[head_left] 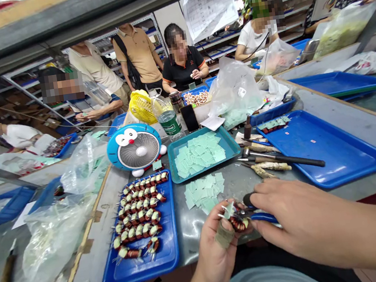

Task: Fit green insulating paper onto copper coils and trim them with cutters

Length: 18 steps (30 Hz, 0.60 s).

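My left hand, its thumb wrapped in a drab band, is closed around a copper-wound ring coil. A pale green square sheet sticks up at the coil's side. In my right hand are pliers with blue handles, their jaws at the coil; whether they grip a wire I cannot tell. Just beyond my hands lies a loose pile of green sheets, and a teal tray behind it holds more. Several rows of similar coils fill a blue tray to the left.
A hammer and other hand tools lie right of the teal tray, partly across a blue tray with a few coils. A cartoon-faced fan and a water bottle stand behind. Other people work across the bench. A knife lies far left.
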Each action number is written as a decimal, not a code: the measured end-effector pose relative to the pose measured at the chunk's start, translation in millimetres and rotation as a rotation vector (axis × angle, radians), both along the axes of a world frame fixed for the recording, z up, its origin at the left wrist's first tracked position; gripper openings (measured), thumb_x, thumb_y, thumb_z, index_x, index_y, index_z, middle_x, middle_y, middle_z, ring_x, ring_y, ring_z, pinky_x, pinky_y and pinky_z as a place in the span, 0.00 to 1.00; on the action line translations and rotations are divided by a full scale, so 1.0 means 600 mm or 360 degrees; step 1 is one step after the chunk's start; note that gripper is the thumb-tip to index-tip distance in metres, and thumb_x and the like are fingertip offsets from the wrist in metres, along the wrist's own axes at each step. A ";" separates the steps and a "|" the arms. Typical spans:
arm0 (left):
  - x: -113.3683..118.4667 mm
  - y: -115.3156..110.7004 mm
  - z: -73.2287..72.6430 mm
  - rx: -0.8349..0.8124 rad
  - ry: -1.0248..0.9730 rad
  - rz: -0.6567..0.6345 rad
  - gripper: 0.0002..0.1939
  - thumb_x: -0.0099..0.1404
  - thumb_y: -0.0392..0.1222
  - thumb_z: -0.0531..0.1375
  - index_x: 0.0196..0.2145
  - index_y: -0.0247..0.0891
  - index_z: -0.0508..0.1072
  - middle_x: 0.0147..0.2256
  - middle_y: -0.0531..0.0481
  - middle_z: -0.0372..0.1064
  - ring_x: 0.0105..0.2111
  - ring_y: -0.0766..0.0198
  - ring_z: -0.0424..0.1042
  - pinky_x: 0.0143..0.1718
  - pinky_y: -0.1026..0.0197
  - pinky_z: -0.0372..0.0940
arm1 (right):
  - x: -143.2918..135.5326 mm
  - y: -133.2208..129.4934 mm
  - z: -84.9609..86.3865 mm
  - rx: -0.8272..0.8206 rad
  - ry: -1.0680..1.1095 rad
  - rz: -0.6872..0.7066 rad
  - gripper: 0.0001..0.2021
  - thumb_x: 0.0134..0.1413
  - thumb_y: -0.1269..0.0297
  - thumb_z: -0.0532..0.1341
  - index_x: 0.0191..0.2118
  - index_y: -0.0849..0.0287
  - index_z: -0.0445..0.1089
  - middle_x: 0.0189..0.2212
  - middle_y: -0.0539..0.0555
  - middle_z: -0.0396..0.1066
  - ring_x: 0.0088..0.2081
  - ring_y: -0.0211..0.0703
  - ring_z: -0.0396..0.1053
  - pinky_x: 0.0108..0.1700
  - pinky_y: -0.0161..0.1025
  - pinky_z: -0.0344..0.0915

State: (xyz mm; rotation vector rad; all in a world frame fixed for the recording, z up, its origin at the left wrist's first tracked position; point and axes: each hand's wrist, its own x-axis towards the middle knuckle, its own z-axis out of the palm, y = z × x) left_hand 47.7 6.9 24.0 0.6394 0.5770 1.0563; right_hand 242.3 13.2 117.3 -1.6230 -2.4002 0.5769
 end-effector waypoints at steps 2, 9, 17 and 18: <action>0.001 0.000 0.001 0.0028 0.0022 -0.0018 0.25 0.63 0.53 0.69 0.54 0.39 0.76 0.49 0.39 0.76 0.46 0.57 0.76 0.46 0.61 0.71 | -0.001 0.002 0.008 -0.0098 -0.0011 -0.0018 0.08 0.61 0.64 0.57 0.38 0.55 0.74 0.37 0.49 0.69 0.41 0.34 0.63 0.42 0.31 0.43; -0.006 0.000 -0.002 0.0065 0.0054 -0.0100 0.25 0.63 0.53 0.70 0.54 0.39 0.77 0.47 0.40 0.76 0.45 0.57 0.76 0.47 0.60 0.70 | 0.006 0.006 0.013 -0.0308 -0.0018 0.0005 0.09 0.60 0.62 0.57 0.34 0.56 0.75 0.32 0.50 0.70 0.32 0.28 0.59 0.37 0.29 0.37; -0.023 0.011 -0.016 0.0130 0.0130 -0.0179 0.25 0.61 0.50 0.71 0.52 0.36 0.76 0.46 0.40 0.76 0.39 0.62 0.76 0.43 0.62 0.70 | 0.008 0.010 -0.034 -0.1122 0.0616 -0.0403 0.29 0.66 0.40 0.47 0.38 0.65 0.67 0.26 0.50 0.66 0.24 0.25 0.59 0.25 0.24 0.49; -0.023 0.011 -0.018 0.0113 0.0129 -0.0177 0.25 0.61 0.50 0.72 0.52 0.36 0.76 0.46 0.40 0.76 0.39 0.61 0.77 0.43 0.61 0.71 | 0.011 0.009 -0.040 -0.1031 0.0627 -0.0453 0.30 0.66 0.39 0.46 0.38 0.65 0.66 0.26 0.50 0.66 0.25 0.25 0.60 0.26 0.24 0.49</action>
